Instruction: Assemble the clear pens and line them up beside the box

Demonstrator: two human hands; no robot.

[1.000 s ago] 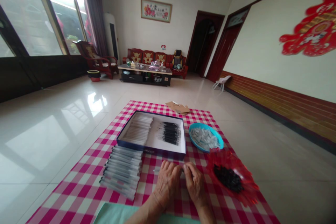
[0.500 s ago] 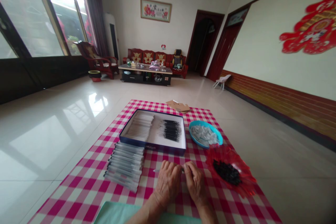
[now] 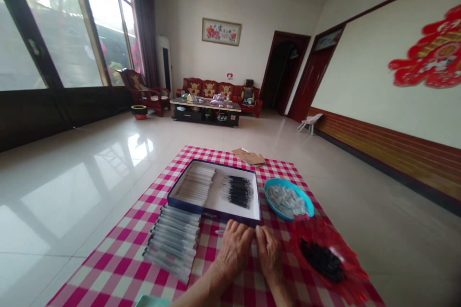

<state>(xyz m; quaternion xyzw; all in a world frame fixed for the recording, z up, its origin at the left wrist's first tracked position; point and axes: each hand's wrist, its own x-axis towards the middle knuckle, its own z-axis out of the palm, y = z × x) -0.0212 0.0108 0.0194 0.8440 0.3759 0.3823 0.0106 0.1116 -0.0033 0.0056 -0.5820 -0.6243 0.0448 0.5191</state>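
Observation:
My left hand [image 3: 235,245] is closed round a pen [image 3: 219,232], whose pale end pokes out on the left; the rest is hidden in the fingers. Close beside it, my right hand [image 3: 268,252] is pinched at the pen's other end. A row of assembled pens [image 3: 175,240] lies to the left, several with dark ends. Behind the hands sits a shallow box [image 3: 213,212] with clear pen barrels [image 3: 196,183] on its left and black refills [image 3: 240,192] on its right.
To the right, a blue bowl [image 3: 267,196] holds small translucent parts, and a red dish [image 3: 355,268] holds black pieces [image 3: 320,259]. Flat cardboard [image 3: 248,156] lies at the far edge of the checked tablecloth [image 3: 118,254]. A pale green item [image 3: 153,301] shows at the near edge.
The camera view has tilted upward, so the room and table sit lower in the picture. My hands have drawn closer together along the pen, hiding the dark part that showed between them.

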